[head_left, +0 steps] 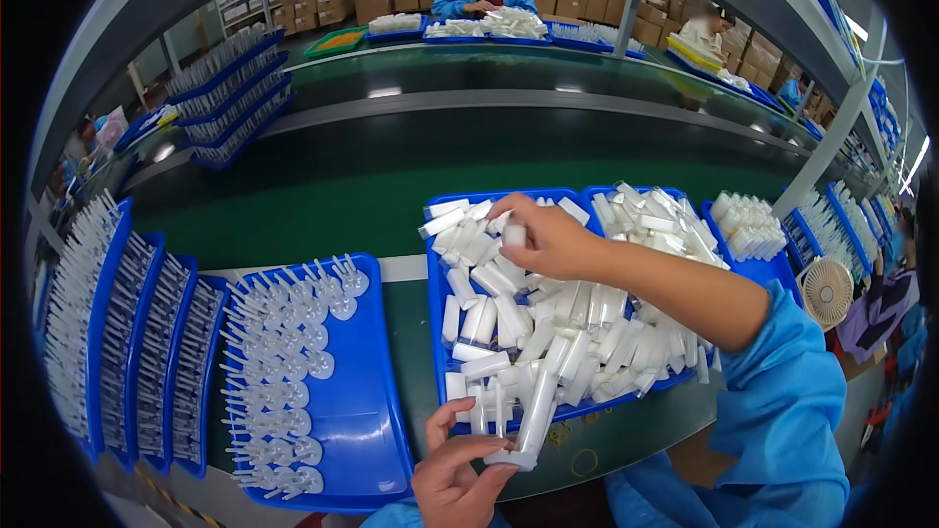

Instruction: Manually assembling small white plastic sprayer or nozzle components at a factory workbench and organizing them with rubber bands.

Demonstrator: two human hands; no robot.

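White plastic piece (514,234) sat pinched in right hand (548,240), grip narrow, fingertips closed on it above heaped blue tray (437,313). Left hand (460,474) at near edge, grip closed round base of upright white tube (536,418). Loose white tubes (567,332) filled tray between both hands. Step, by my reading: picking part to join tube. Next move called for bringing right hand down, lining piece with tube top. Left of it, second blue tray (362,411) held rows of stemmed pieces (284,352) on green tabletop (411,332).
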